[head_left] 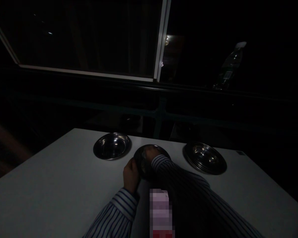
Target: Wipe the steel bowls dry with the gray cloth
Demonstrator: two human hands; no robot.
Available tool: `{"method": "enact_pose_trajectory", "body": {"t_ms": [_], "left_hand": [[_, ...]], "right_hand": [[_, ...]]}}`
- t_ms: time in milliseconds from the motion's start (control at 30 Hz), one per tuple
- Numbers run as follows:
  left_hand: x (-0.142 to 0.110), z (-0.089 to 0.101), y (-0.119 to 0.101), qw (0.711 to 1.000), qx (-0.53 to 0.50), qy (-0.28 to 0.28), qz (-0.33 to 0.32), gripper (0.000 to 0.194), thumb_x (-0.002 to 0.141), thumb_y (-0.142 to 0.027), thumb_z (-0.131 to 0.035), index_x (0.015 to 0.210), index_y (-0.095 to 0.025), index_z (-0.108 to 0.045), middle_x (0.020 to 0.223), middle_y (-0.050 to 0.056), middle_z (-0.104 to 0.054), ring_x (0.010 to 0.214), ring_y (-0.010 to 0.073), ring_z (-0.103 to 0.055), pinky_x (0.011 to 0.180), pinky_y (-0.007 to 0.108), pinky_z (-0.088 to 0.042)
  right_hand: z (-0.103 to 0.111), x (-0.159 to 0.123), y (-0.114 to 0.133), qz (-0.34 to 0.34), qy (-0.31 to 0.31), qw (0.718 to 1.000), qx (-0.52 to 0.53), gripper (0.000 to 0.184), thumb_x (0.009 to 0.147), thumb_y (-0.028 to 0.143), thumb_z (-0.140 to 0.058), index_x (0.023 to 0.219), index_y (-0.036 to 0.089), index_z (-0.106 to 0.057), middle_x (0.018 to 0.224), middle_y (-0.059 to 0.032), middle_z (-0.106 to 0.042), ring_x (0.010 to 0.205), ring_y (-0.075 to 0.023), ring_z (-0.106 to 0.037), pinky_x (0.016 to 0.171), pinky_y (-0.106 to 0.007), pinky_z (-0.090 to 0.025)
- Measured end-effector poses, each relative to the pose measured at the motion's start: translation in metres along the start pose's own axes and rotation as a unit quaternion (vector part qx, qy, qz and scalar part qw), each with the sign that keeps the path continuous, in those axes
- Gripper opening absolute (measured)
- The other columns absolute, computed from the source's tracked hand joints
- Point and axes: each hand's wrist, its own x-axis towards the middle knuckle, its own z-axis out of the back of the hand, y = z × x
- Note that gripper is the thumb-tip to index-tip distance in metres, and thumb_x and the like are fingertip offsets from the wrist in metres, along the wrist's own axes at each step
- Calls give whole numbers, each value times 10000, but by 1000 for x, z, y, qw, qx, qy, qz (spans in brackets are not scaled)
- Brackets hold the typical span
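Metal plate (144, 167), round, hollow; open side up

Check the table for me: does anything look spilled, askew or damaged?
Nothing plainly stands out on the table: the left dish, middle dish and right stack of dishes show no visible spill or damage. The bottle beyond appears to lean, though the wide view may cause that. Dim light hides finer marks.

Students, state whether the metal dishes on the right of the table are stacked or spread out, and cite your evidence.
Stacked: at the near edge of the metal dishes, several rims show closely, one beneath another.
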Motion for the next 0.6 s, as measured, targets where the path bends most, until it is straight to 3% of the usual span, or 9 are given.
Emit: {"method": "enact_pose_trajectory", "body": {"t_ms": [133, 233, 367, 500, 600], "left_hand": [[3, 4, 1, 999, 15, -34, 5, 341, 782, -350, -363, 791, -139, -631, 792, 110, -670, 727, 210, -604, 635, 296, -443], [4, 6, 2, 998, 31, -62, 15, 359, 787, -353, -358, 830, -130, -637, 841, 128, -667, 773, 223, -604, 681, 315, -441], [5, 6, 2, 999, 14, -45, 9, 378, 781, -356, -364, 865, -115, -643, 853, 131, -668, 796, 228, -603, 689, 317, -445], [4, 5, 2, 999, -6, -35, 10, 384, 777, -365, -369, 877, -112, -639, 837, 118, -671, 748, 216, -604, 649, 307, -450], [3, 4, 1, 999, -23, -23, 9, 372, 780, -373, -366, 836, -121, -635, 781, 100, -670, 694, 199, -598, 621, 290, -447]], "right_hand": [[-17, -1, 23, 130, 68, 988, 55, 274, 748, 153, -512, 1015, 184, -564, 1034, -53, -607, 954, -166, -559, 813, -272, -420], [-23, -5, 22, 202, 142, 966, 75, 178, 733, 114, -521, 849, 197, -627, 933, -3, -647, 886, -142, -585, 802, -253, -431], [-16, -6, 1, 178, 116, 976, 41, 247, 703, 101, -570, 911, 220, -629, 1103, -32, -584, 1052, -186, -505, 903, -325, -373], [-4, 2, -20, 104, 58, 993, -5, 279, 757, 96, -499, 1013, 157, -591, 1216, -167, -470, 1118, -306, -436, 899, -522, -315], [-5, 4, -13, 86, 39, 996, -1, 283, 780, 113, -469, 1047, 129, -560, 1185, -190, -478, 1081, -296, -466, 878, -499, -342]]}}
